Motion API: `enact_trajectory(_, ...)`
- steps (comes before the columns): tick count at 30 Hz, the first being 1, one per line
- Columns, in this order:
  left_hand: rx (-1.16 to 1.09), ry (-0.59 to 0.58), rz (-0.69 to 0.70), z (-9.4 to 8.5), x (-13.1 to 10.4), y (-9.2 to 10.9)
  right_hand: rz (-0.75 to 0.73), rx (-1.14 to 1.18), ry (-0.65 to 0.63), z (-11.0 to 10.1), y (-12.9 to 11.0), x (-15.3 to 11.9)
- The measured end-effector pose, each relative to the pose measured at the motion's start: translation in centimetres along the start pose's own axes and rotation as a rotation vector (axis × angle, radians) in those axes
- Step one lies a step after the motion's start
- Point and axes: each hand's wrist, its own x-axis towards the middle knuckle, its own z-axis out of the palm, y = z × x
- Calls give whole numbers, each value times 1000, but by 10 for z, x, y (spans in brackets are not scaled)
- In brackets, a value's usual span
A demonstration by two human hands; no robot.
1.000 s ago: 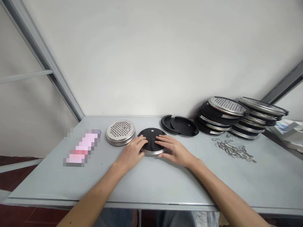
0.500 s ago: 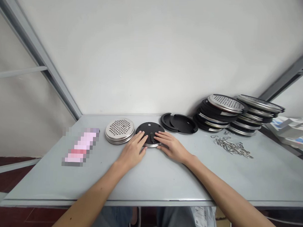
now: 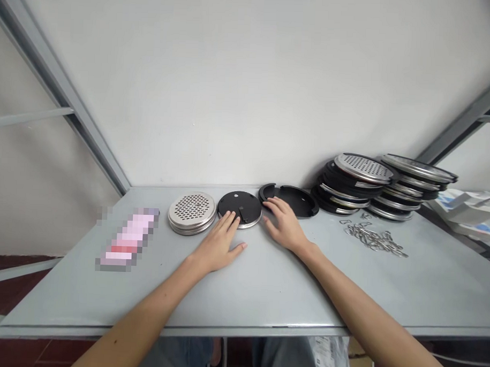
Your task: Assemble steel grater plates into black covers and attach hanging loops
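My left hand (image 3: 219,241) lies with its fingers stretched out and its fingertips on the near left part of a black disc (image 3: 248,205). This disc has a metal rim, a small black bar and a pale spot on its top. My right hand (image 3: 286,228) is open. Its fingertips are at the near edge of the black round covers (image 3: 300,200), just right of the disc; whether they touch the covers I cannot tell. To the left of the disc, close beside it, is a low stack of round metal plates with holes (image 3: 191,209).
Two tall stacks of black and metal discs (image 3: 345,189) (image 3: 409,186) stand at the back right. In front of them lies a heap of small metal clips (image 3: 374,239). A blurred pink item (image 3: 130,235) rests at the left. White cartons (image 3: 469,213) are beyond the table's right edge.
My right hand has left the black disc and moved right to the covers. The disc has shifted slightly back, with its bar turned. My left hand's thumb has spread away.
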Motion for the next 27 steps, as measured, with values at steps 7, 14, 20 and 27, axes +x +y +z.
enact_trajectory(7, 47, 35, -57, 0, 18, -3, 289, -163, 86, -12, 44, 1)
enact_trajectory(14, 8, 55, -5, -8, 2, 0, 549, -245, 245, -42, 62, 1)
enact_trajectory(20, -72, 181, 60, -10, 2, 8, 623, -216, 4, -36, 85, -12)
enact_trajectory(27, 1, 379, 72, -29, 7, -16, 705, -208, 104, -44, 88, -8)
